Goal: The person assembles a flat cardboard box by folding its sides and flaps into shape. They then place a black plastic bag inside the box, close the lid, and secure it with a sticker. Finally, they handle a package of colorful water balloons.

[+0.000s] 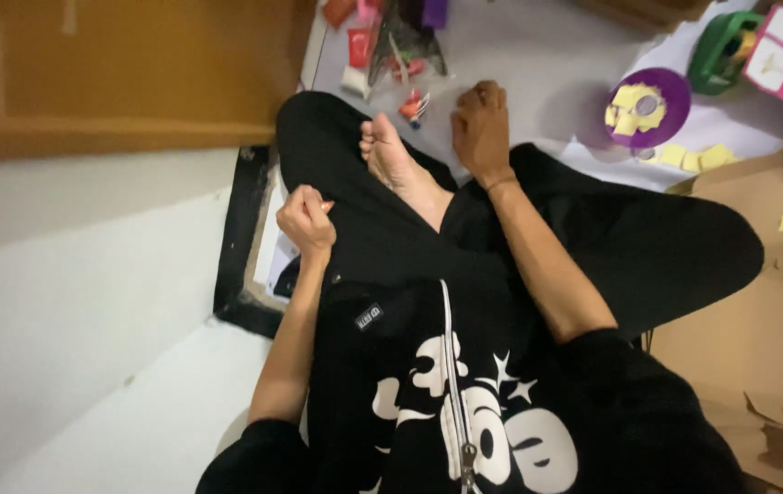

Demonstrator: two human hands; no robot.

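Seated cross-legged on the floor, hands apart.
Left hand (pixel 304 220) curled shut at the knee, contents not discernible; right hand (pixel 480 123) knuckled on grey floor (pixel 538 64), fingers bent together, small red-white piece (pixel 412 106) just beside them.

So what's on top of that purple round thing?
Yellow paper pieces and a small grey circle lie on the purple disc. Whatever is beneath the pieces is covered.

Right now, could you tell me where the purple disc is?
In the head view, the purple disc lies at upper right on the grey floor, beside the green tape dispenser and beyond the right hand.
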